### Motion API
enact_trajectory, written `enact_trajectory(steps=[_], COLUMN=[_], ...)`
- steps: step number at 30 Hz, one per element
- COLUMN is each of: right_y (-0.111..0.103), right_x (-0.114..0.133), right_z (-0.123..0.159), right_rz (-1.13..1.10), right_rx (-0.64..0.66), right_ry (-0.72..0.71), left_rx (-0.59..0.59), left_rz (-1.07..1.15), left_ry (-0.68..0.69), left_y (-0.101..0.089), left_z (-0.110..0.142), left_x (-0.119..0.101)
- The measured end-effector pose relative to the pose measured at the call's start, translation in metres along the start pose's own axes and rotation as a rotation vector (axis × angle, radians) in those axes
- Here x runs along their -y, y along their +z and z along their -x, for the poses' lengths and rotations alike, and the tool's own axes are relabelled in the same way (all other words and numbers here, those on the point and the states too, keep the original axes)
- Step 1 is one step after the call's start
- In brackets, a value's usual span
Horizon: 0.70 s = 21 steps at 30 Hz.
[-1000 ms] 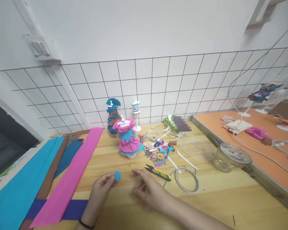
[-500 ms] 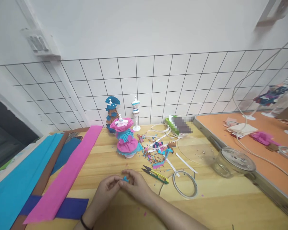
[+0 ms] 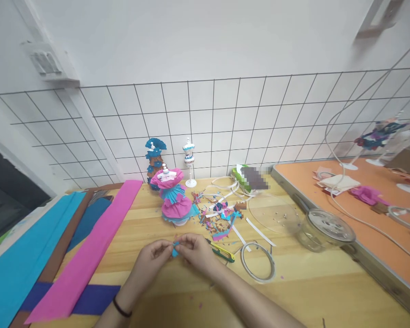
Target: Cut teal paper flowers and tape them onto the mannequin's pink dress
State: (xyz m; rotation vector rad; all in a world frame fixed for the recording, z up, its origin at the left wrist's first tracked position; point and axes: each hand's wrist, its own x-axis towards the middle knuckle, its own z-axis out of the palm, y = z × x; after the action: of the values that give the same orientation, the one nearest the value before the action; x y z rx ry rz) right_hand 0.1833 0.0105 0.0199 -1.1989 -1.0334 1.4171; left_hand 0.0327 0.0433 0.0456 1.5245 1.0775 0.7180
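Between the fingertips of both hands is a small blue paper piece (image 3: pixel 175 250). My left hand (image 3: pixel 155 256) pinches it from the left, and a dark band circles that wrist. From the other side my right hand (image 3: pixel 195 251) grips it with thumb and fingers. Yellow-and-green thread snips (image 3: pixel 224 253) lie just right of my right hand, their blades partly hidden by it. Beyond the hands stands a small dress form in a pink and blue crepe paper dress (image 3: pixel 176 205).
Crepe paper strips, among them a pink one (image 3: pixel 89 255), cover the left. Paper scraps (image 3: pixel 218 218), a tape roll (image 3: pixel 258 263) and a clear lidded jar (image 3: pixel 326 232) lie rightward. Behind stand a blue-brown dressed form (image 3: pixel 155 164) and a white one (image 3: pixel 189 159). An orange-topped table (image 3: pixel 304 182) adjoins.
My right hand has shifted so its fingers pinch the blue paper piece more closely and now cover part of the snips. The whole view has moved slightly.
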Motion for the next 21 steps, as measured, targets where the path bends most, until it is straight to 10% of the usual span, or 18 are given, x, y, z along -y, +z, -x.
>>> enact_trajectory(steps=[21], right_y=[-0.013], right_x=[0.003], right_z=[-0.005], right_rz=[0.159], right_rx=[-0.028], right_ry=[-0.011], left_rx=[-0.059], left_rz=[0.177], left_ry=[-0.011], left_y=[0.015], left_z=[-0.007], left_x=[0.013])
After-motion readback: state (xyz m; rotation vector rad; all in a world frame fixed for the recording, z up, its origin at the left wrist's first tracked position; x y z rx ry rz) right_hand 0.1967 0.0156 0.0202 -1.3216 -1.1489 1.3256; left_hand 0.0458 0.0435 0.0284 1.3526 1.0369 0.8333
